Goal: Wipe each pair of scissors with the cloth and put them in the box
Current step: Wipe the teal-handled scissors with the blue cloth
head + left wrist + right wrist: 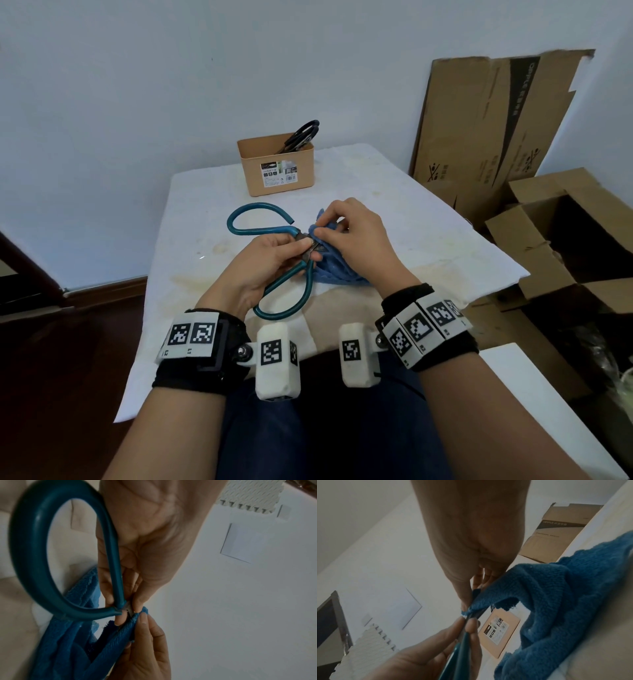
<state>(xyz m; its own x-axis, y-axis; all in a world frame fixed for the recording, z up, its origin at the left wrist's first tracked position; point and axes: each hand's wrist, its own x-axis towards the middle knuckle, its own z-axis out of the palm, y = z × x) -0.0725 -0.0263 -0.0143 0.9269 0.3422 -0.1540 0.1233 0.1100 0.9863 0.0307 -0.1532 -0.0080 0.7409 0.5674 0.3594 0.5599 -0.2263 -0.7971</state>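
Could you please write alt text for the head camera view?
The left hand holds teal-handled scissors near the pivot while the right hand pinches a blue cloth over the blades. Behind, a tan box holds black scissors.

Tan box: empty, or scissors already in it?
Not empty. Black scissors stand in the tan box, handles poking above its rim. How many pairs: cannot tell.

"OPPLE" stands on the flattened cardboard box; the tan box's label is unreadable.
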